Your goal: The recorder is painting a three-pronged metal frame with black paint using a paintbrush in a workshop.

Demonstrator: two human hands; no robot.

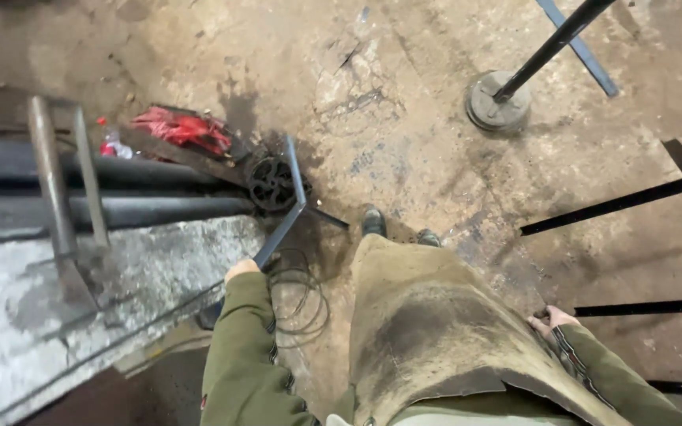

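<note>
My left hand (242, 270) grips the near end of a dark bent steel bar (287, 213) that runs forward and turns upward toward the floor ahead. My right hand (551, 321) is closed on the end of a black steel bar (649, 308) that stretches off to the right. Both arms wear olive sleeves. A worn leather apron (428, 331) hangs in front of me, with my two boots (372, 222) showing past it on the concrete floor.
A grey metal workbench (49, 308) with a steel angle piece (53, 181) lies at left, dark pipes (120, 209) behind it. A scrolled iron ornament (272, 183), red cloth (183, 128), wire coil (301, 300), a round-footed stand (499, 101) and more black bars (617, 203) lie around.
</note>
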